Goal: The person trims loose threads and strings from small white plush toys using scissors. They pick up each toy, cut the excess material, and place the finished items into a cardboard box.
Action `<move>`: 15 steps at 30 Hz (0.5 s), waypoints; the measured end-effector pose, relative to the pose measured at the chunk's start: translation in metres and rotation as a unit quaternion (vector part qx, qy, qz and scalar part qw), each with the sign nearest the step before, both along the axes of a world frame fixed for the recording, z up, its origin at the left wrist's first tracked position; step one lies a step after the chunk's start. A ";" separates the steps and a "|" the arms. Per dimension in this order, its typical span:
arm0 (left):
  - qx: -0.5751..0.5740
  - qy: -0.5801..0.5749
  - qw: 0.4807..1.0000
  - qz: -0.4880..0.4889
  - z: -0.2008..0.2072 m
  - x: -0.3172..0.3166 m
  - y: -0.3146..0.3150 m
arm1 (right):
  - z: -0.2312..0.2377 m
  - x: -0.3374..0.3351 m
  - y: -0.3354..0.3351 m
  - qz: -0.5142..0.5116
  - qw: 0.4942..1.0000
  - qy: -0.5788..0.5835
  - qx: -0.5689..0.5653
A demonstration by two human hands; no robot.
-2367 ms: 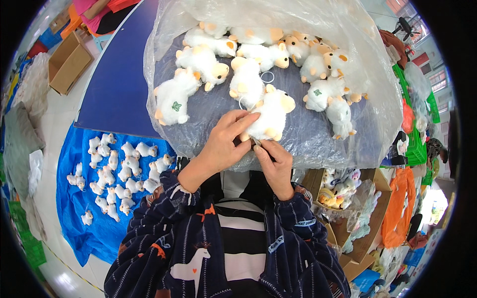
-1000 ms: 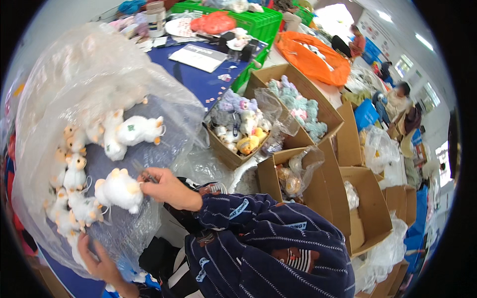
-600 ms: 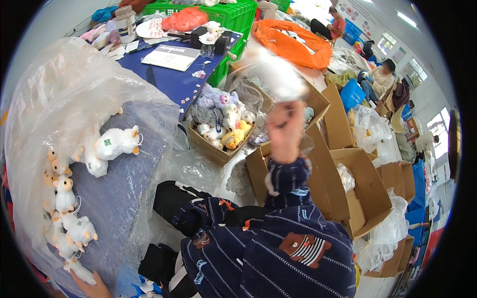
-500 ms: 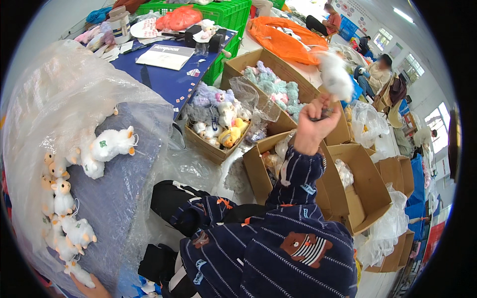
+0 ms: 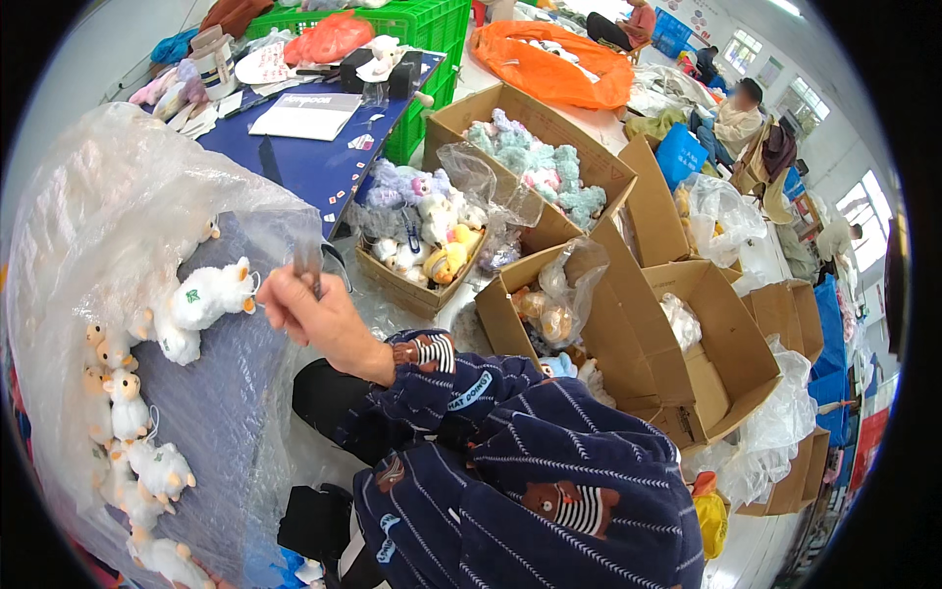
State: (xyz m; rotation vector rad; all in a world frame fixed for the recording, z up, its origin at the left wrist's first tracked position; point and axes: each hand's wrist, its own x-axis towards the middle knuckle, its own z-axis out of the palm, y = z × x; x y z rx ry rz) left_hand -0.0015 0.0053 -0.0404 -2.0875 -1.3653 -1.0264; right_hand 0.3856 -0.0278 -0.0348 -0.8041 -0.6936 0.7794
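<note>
In the head view, the right hand (image 5: 326, 320) is above the table (image 5: 228, 422), its fingers closed round a grey tool (image 5: 308, 259) that is too blurred to identify. The left hand cannot be made out, so whether it grips anything is unknown. The nearest plush toy (image 5: 214, 297), white with a green leaf mark, lies on the table just beside the right fingertips, overlapping a second white toy (image 5: 178, 340). Its white loop (image 5: 257, 285) sticks out toward those fingers; contact is unclear.

That loop seems the likeliest trouble: the tool or a finger could snag it and drag both toys. The clear plastic sheet (image 5: 118, 211) is loose and wrinkled, so a pointed tip might catch or tear it. At the lower left, a white toy (image 5: 169, 560) lies against the crowded row and could tumble if the sheet is tugged.
</note>
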 end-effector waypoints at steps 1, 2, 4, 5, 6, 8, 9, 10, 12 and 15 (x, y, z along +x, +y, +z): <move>0.001 0.001 1.000 0.002 -0.002 -0.002 0.002 | -0.001 -0.004 0.001 0.022 0.998 -0.058 0.023; 0.001 0.003 1.000 0.005 -0.005 -0.005 0.001 | -0.001 -0.002 -0.002 0.015 0.995 -0.101 -0.006; -0.005 0.002 1.000 -0.004 -0.007 -0.006 0.006 | -0.008 0.010 -0.016 -0.047 0.985 -0.164 -0.023; -0.006 0.002 1.000 -0.005 -0.008 -0.003 0.007 | -0.018 0.020 -0.023 -0.074 0.978 -0.192 -0.028; -0.004 0.009 1.000 -0.005 -0.008 0.000 0.008 | -0.030 0.033 -0.033 -0.103 0.969 -0.214 -0.073; -0.007 -0.001 1.000 -0.019 -0.013 0.003 0.014 | -0.046 0.063 -0.069 -0.181 0.926 -0.290 -0.162; -0.002 0.004 1.000 -0.003 -0.014 -0.002 0.009 | -0.064 0.078 -0.078 -0.205 0.902 -0.327 -0.193; -0.007 -0.003 1.000 -0.011 -0.017 0.002 0.014 | -0.075 0.094 -0.103 -0.248 0.874 -0.354 -0.221; -0.008 -0.002 1.000 -0.006 -0.020 0.003 0.014 | -0.096 0.123 -0.148 -0.312 0.800 -0.425 -0.286; -0.004 -0.002 1.000 -0.015 -0.022 0.010 0.020 | -0.097 0.150 -0.240 -0.414 0.635 -0.507 -0.411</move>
